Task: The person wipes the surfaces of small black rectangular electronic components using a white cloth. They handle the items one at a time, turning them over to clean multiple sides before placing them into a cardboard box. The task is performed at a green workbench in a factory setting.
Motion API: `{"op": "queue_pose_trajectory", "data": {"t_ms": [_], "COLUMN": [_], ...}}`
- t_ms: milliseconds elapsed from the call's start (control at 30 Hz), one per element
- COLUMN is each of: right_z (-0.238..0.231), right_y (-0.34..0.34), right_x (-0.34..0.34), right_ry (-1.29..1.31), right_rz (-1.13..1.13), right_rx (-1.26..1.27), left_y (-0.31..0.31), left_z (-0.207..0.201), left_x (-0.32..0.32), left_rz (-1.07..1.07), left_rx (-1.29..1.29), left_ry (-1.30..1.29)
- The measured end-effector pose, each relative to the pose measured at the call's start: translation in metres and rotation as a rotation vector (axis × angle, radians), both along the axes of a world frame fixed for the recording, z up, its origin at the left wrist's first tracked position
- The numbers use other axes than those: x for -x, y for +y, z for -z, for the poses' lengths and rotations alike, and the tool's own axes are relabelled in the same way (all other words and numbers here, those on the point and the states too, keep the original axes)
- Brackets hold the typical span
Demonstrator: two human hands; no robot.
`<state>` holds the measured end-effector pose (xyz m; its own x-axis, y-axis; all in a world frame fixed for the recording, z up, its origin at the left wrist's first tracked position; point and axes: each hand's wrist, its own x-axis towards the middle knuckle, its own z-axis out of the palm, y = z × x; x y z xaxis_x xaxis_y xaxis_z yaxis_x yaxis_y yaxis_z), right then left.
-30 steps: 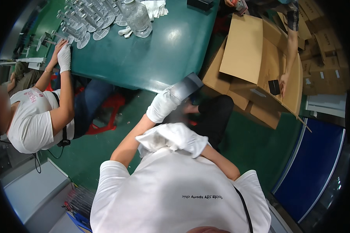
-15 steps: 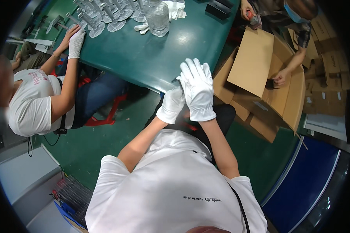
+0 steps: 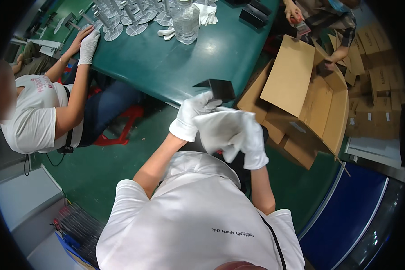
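My left hand, in a white glove, grips a black bent plate by its near edge. The plate has an angled, folded shape and is held up over the table's near corner. A white cloth hangs in folds from my right hand, which is also gloved in white. The cloth lies just below the plate, close to my left fingers. Part of my right hand's fingers is hidden by the cloth.
The green table bears a clear jar, a white cloth, several grey discs with posts and black bent pieces. An open carton stands right, beside a co-worker. Another person sits left.
My right hand has drawn back from over my left, down and to the right, and the white cloth now shows. The black plate has come into view, tilted up in my left hand.
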<state>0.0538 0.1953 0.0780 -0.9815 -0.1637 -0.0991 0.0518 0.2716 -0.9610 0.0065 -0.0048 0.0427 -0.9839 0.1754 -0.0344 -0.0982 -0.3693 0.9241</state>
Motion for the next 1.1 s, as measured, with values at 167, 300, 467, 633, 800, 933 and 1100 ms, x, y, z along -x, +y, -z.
{"op": "queue_pose_trajectory", "data": {"t_ms": [167,300,467,633,800,933,1100], "right_z": [-0.023,-0.078,-0.004,-0.023,-0.037,-0.002,0.014], "right_y": [0.031,-0.008,-0.024,-0.020,0.008,0.067,0.077], "right_x": [0.017,0.037,0.066,0.058,0.044,0.034,0.004], "right_ry": [0.036,0.073,0.652,0.683,0.574,0.123,-0.156], "right_rz": [0.497,0.457,0.050,0.059,-0.102,0.155,0.442], "right_rx": [0.112,0.547,-0.271,-0.609,-0.808,0.057,0.509], "left_y": [-0.010,-0.002,0.005,0.007,0.013,0.004,-0.019], "left_z": [-0.051,-0.057,-0.063,-0.061,-0.067,-0.059,-0.035], "left_x": [0.013,0.005,-0.002,0.001,-0.001,0.000,0.011], "left_rz": [-0.084,-0.023,-0.037,-0.105,-0.029,-0.108,-0.256], "left_rx": [0.729,0.683,0.754,0.991,0.992,1.015,0.503], "left_ry": [0.400,0.447,0.469,0.594,0.622,0.662,0.493]}}
